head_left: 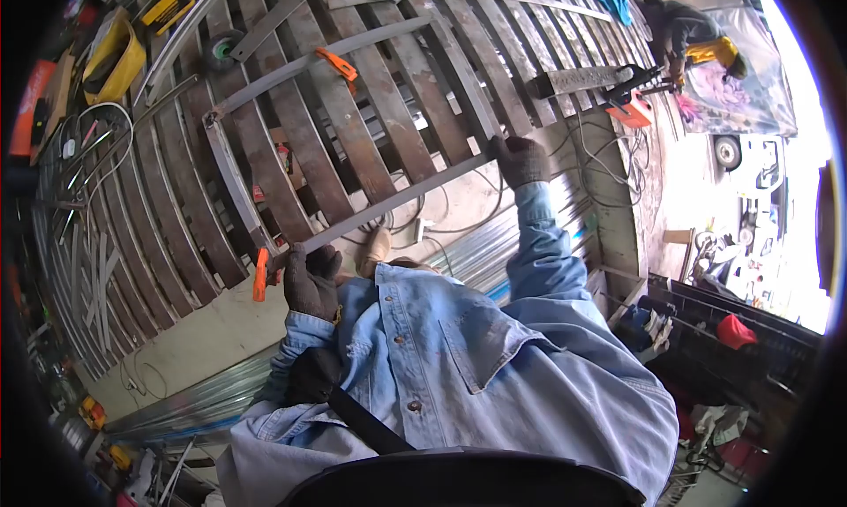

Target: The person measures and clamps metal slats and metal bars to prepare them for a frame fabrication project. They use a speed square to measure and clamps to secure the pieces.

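On a table of spaced rusty slats lies a rectangular frame of flat metal bars (pixel 322 59). My left hand (pixel 313 277), in a dark glove, is at the near left corner, its fingers around the end of the near bar (pixel 397 198). My right hand (pixel 522 161), also gloved, is closed on the near right corner of that frame. Just left of my left hand is an orange-handled tool (pixel 261 274). A second orange clamp-like tool (pixel 337 64) rests over the far bar.
A yellow bag (pixel 115 57) and a small wheel (pixel 223 50) are at the far left. A co-worker (pixel 693 39) bends over the far right end. Cables (pixel 609 167) hang at the right, and metal profiles (pixel 203 397) lie below the table.
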Available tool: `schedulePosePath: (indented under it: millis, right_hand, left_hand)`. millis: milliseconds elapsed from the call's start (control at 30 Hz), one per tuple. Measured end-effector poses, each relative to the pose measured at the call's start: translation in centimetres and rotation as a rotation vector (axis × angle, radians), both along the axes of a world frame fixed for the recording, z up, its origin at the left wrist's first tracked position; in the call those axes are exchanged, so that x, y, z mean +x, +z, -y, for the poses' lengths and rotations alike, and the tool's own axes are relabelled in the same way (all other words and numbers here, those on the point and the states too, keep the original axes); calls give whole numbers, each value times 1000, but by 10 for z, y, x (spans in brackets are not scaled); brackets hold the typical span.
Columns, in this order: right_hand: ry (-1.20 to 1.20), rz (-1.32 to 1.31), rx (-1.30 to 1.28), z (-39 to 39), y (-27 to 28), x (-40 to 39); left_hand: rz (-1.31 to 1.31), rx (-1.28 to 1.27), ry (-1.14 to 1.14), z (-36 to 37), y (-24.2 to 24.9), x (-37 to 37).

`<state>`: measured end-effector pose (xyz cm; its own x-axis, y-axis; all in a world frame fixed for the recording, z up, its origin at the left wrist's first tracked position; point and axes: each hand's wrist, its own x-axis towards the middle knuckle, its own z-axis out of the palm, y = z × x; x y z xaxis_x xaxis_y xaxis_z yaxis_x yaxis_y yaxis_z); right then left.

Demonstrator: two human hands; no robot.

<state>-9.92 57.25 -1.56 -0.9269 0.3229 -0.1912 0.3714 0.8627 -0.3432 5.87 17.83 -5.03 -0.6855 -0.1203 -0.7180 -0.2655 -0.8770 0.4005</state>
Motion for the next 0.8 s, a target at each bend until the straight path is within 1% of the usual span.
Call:
schedulePosePath:
  millis: [33, 67, 100, 167, 200, 233, 300, 333, 433, 467, 500, 567, 600, 633, 700, 733, 800]
  right_hand:
    - [145, 172, 298, 6, 17, -19]
    - [213, -77, 233, 20, 41, -25]
    - [274, -321, 163, 35, 53, -26]
    - [285, 183, 202, 39, 46, -54]
    - [321, 211, 193, 37, 49, -58]
    - [321, 214, 196, 35, 51, -61]
    - [470, 184, 107, 27, 50, -61]
    - [511, 150, 127, 10, 20, -67]
    - [451, 162, 93, 22, 41, -64]
    - [461, 99, 143, 15, 28, -66]
    - [466, 104, 141, 13, 21, -68]
    - [541, -64, 197, 11, 16, -66]
    - [508, -77, 20, 10, 26, -61]
    - [507, -71, 20, 7, 25, -60]
    - [579, -103, -4, 7, 26, -63]
    - [560, -45, -23, 7, 29, -64]
    - [575, -44, -20, 5, 25, -66]
  left_hand:
    - [2, -1, 3, 1, 4, 0]
    - [22, 1, 12, -1, 7, -2]
    - [45, 2, 14, -3, 9, -3]
    - [28, 1, 7, -3, 7, -3]
    - [12, -2, 10, -3, 5, -2]
    - [15, 2, 11, -2, 3, -3]
    - [8, -7, 16, -3, 1, -1]
    - [4, -27, 29, -4, 2, 0]
    - [-24, 5, 21, -1, -8, 2]
    - [-20, 13, 22, -1, -6, 3]
    - [-15, 12, 27, -2, -4, 2]
    - [-29, 6, 50, -4, -2, 2]
    - [-24, 6, 49, -4, -3, 1]
    - [-37, 4, 46, -4, -4, 2]
    - [-48, 3, 46, -5, -5, 2]
    - [-42, -4, 53, -6, -5, 2]
    - [-36, -10, 66, -6, -3, 2]
